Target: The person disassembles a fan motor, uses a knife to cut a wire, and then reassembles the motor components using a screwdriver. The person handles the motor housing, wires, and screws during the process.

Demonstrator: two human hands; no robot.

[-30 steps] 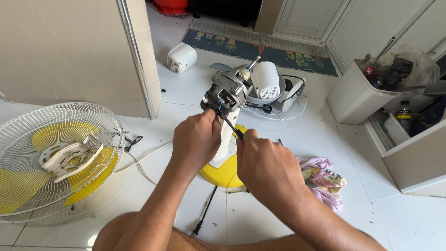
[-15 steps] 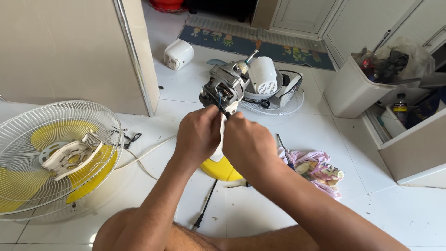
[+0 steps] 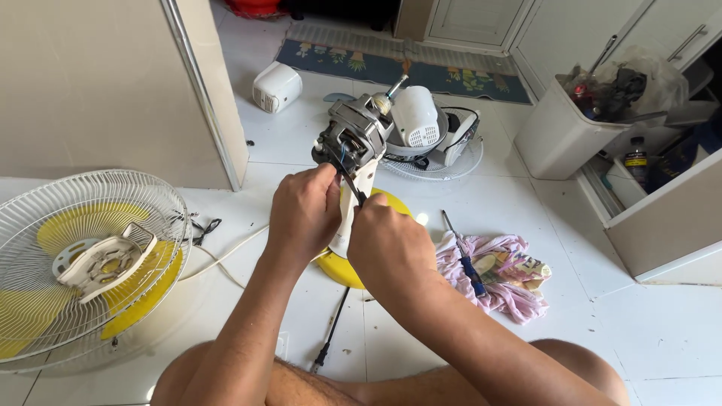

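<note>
A stripped fan motor [image 3: 353, 135] with bare metal shaft sits atop a white neck on a yellow round base [image 3: 342, 267]. My left hand [image 3: 304, 210] is closed around the neck just below the motor. My right hand [image 3: 387, 240] pinches a thin dark wire or tool that runs up into the back of the motor. Both hands touch each other in front of the stand, hiding most of the neck.
A white fan grille [image 3: 83, 263] with yellow blades and a cream cover lies at left. A screwdriver [image 3: 462, 256] rests on a pink cloth [image 3: 500, 274] at right. White motor housings [image 3: 417, 120], a small white box [image 3: 276, 86], a bin [image 3: 571, 124] and a wall corner [image 3: 203, 98] surround the spot.
My right hand has moved left and up from the base to meet the left hand under the motor. The view has shifted slightly closer.
</note>
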